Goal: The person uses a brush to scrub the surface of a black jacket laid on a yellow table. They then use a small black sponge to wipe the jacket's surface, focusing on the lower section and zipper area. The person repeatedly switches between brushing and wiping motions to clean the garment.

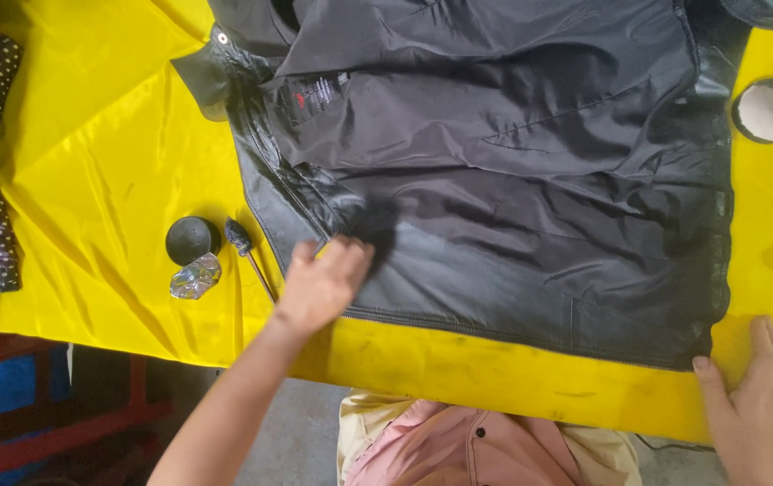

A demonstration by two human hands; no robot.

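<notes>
Head view: left hand [319, 286] rubs black jacket [512, 189], right hand [760, 387] flat

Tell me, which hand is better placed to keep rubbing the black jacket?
Probably the left hand: it is on the black jacket holding a dark blurred pad. The right hand lies flat on the yellow cloth.

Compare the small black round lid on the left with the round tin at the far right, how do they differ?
The black lid is dark and matte all over; the round tin has a shiny metal rim and pale contents. The lid lies beside a crumpled foil piece and a small brush; the tin sits alone right of the black jacket. Both are round and rest on the yellow cloth.
</notes>
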